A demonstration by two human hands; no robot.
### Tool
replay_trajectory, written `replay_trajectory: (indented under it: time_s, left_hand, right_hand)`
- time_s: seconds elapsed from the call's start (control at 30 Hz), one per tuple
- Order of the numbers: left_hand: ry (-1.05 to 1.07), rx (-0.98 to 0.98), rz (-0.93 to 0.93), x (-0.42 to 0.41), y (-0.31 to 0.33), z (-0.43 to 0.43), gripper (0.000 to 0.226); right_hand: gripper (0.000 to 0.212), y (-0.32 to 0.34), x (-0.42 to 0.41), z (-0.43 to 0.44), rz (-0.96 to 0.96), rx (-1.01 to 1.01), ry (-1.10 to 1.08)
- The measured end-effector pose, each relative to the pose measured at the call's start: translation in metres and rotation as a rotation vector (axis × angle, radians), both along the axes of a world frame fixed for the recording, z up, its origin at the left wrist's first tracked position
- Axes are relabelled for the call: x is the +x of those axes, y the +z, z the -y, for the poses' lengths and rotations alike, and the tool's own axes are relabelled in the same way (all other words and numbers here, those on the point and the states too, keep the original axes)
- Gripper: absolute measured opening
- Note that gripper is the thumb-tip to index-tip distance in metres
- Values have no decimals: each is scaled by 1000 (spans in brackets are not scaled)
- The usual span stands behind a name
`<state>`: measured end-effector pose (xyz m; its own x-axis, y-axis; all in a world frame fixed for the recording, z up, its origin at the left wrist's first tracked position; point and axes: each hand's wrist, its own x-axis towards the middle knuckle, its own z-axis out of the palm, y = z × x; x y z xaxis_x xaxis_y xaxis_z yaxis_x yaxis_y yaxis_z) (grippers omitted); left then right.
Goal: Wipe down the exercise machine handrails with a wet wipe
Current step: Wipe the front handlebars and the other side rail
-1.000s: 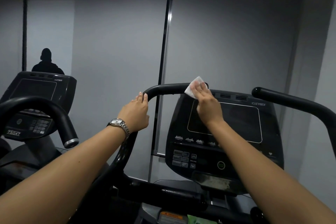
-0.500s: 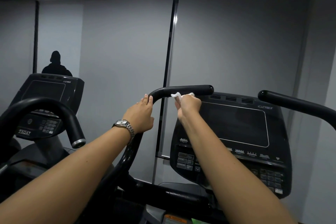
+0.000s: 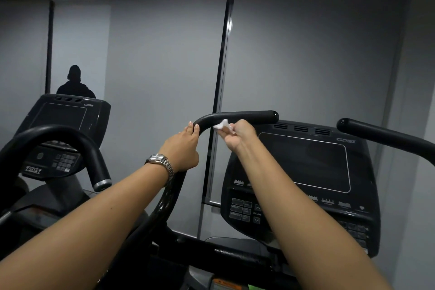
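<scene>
A black curved left handrail point(image 3: 247, 117) rises from the machine's base and bends right above the console. My left hand point(image 3: 182, 150), with a metal watch on the wrist, grips the rail just below the bend. My right hand point(image 3: 237, 135) pinches a small white wet wipe point(image 3: 221, 124) and presses it against the underside of the rail just right of the bend. The right handrail point(image 3: 381, 135) juts in from the right edge, untouched.
The machine's dark console point(image 3: 303, 179) with a blank screen and buttons sits behind my right arm. A second machine with its own console point(image 3: 63, 129) and curved handle point(image 3: 77, 146) stands at left. A person's dark silhouette point(image 3: 74, 82) shows behind it. Grey walls ahead.
My right hand has slid the wipe leftward along the rail, from near its free end over the console to the bend close to my left hand. The left hand has kept its grip.
</scene>
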<state>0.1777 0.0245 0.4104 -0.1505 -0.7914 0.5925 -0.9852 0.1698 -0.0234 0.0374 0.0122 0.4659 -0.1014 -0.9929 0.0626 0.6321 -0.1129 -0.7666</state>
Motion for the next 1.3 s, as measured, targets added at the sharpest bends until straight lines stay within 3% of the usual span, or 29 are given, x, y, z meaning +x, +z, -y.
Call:
replay_trajectory:
  time_s: [0.1, 0.23, 0.3, 0.37, 0.4, 0.47, 0.57, 0.77, 0.97, 1.13, 1.2, 1.3]
  left_hand:
    - [-31, 20, -30, 3, 2, -1, 75]
    - [-91, 50, -49, 14, 4, -6, 74]
    - [-97, 59, -57, 20, 0, -8, 73]
    - [-86, 60, -88, 25, -5, -9, 71]
    - [-82, 59, -110, 26, -7, -9, 70]
    - [-77, 59, -148, 29, -9, -8, 68]
    - [-71, 10, -162, 29, -6, -8, 65]
    - [-175, -193, -202, 5, 12, 1, 59]
    - [-315, -275, -274, -45, 31, 18, 66]
    - [-341, -301, -229, -64, 31, 39, 62]
    - [-355, -384, -123, -68, 28, 41, 55]
    - [-307, -493, -7, -74, 27, 47, 41]
  right_hand:
    - [46, 3, 11, -9, -66, -28, 84]
    - [34, 10, -17, -21, -291, -294, -91]
    - [39, 13, -40, -18, -622, -472, -396]
    - [30, 14, -54, -15, -1029, -563, -736]
    - [36, 13, -54, -13, -1208, -576, -811]
    - [58, 4, -45, 1, -1562, -596, -788]
    - [55, -14, -20, 12, -1891, -650, -694]
    - [51, -15, -24, 26, -1965, -771, -446]
    - [28, -12, -39, 26, -1604, -881, -647]
    - [43, -5, -65, 28, -1341, -894, -687]
    - [49, -2, -85, 29, -1419, -897, -794]
    - [39, 4, -114, 29, -1717, -863, -903]
